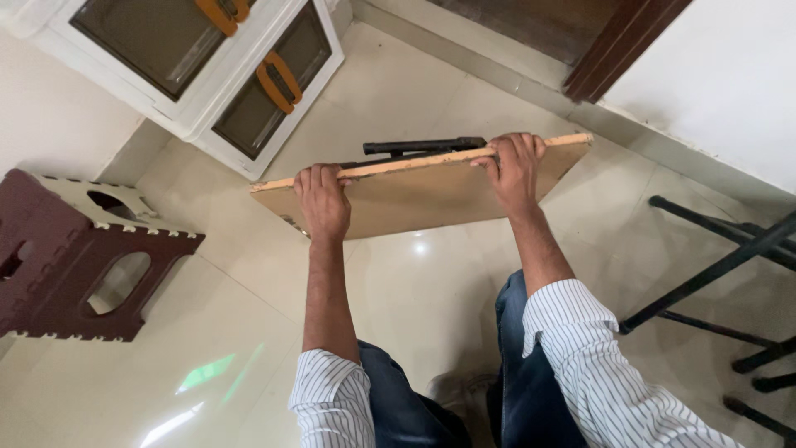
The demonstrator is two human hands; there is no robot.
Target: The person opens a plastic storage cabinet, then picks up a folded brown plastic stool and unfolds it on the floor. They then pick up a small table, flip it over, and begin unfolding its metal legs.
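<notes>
Head camera view, looking down past striped shirt sleeves and blue jeans: both hands hold a flat wooden board (431, 195) by its upper edge, above a glossy pale tiled floor (249, 332). The left hand (323, 202) is clamped on that edge near the board's left end, fingers curled over the top. The right hand (514, 170) is clamped the same way toward the right end, so the two hands sit well apart along the edge. The board is tilted, its right end higher in the picture than its left, with its broad tan face turned toward the person. A black metal bar (423, 147) shows just behind the top edge between the hands; whether it is fixed to the board cannot be told. To the left, a brown and cream plastic step stool (79, 257) stands on the floor, well apart from the board. Behind the board, a white cabinet (207, 75) with dark glass doors and orange handles stands against the wall. On the right, black metal legs (721, 265) cross over the floor.
</notes>
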